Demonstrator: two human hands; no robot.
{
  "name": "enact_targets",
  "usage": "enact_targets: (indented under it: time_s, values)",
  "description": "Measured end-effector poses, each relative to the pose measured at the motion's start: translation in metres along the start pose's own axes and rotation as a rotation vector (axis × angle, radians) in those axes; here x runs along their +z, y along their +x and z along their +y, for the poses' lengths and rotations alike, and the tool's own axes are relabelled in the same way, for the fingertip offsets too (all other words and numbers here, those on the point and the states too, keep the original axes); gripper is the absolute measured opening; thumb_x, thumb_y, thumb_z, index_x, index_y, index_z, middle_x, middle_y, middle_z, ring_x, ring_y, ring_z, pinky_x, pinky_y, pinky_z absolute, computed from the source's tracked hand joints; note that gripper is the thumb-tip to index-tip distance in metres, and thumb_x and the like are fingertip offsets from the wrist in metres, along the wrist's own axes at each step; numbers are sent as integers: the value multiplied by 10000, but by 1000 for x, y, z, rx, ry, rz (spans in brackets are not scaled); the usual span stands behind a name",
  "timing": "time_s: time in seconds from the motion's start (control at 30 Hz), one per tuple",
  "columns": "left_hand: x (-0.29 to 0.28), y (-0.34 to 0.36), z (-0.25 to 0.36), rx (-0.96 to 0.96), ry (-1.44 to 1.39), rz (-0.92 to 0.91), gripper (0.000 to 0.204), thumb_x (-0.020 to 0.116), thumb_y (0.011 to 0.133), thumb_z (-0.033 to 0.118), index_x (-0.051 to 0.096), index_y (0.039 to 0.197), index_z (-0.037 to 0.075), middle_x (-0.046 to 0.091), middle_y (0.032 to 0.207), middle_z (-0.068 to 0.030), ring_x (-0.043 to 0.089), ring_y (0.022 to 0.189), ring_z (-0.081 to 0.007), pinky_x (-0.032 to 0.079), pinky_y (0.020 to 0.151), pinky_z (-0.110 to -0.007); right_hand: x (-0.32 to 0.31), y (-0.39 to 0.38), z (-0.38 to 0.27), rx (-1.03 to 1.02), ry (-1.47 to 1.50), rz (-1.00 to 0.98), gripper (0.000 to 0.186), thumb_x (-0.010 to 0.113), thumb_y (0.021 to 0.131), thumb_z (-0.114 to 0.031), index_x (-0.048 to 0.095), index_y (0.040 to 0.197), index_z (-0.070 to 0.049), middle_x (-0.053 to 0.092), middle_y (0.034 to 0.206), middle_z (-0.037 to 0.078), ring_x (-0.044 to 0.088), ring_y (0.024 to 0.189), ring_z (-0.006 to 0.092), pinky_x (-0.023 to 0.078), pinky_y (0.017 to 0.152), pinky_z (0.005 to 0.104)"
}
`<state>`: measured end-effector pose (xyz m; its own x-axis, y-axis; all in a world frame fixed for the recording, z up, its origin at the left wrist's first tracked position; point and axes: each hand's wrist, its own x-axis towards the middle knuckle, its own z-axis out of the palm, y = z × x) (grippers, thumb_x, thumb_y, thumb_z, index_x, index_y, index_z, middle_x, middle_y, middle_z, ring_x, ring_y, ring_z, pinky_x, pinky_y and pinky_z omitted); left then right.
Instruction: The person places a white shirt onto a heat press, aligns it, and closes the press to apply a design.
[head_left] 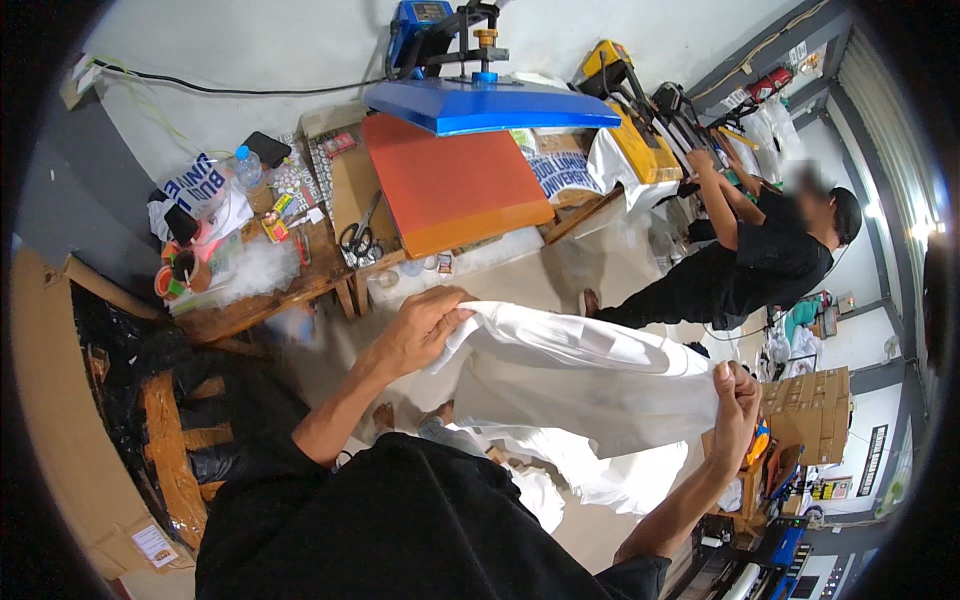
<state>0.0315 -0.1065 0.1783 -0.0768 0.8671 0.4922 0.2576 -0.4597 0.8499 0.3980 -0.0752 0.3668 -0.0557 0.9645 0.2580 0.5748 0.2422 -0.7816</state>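
A white garment (590, 375) is pinched at its upper edge by left hand (425, 325) and right hand (740, 402), its long axis stretched between them from nine to just past three o'clock, with the orange heat-press platen (450, 185) seen at twelve o'clock from the nearer left hand.

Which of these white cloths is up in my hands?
The white cloth stretched between your left hand and right hand; the white heap lies below it, with neither hand on it.
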Motion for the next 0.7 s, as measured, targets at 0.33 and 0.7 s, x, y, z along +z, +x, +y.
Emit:
enact_targets:
  time_s: [0.33,0.7]
  values:
    - [-22,34,18,294,285,21,267,659,802,-69,672,1058,7,671,875,-125,675,783,-274,531,675,-363,44,43,-2,-212,-166,-140,146,535,981,-101,589,938,28,559,694,67,476,671,99,405,619,271]
    - [47,111,22,-307,241,-80,119,581,927,43,611,1020,-25,668,880,-98,625,808,-162,481,749,-282,45,132,84,-262,-138,-260,210,521,991,-163,549,918,32,560,750,195,547,665,328,439,661,362]
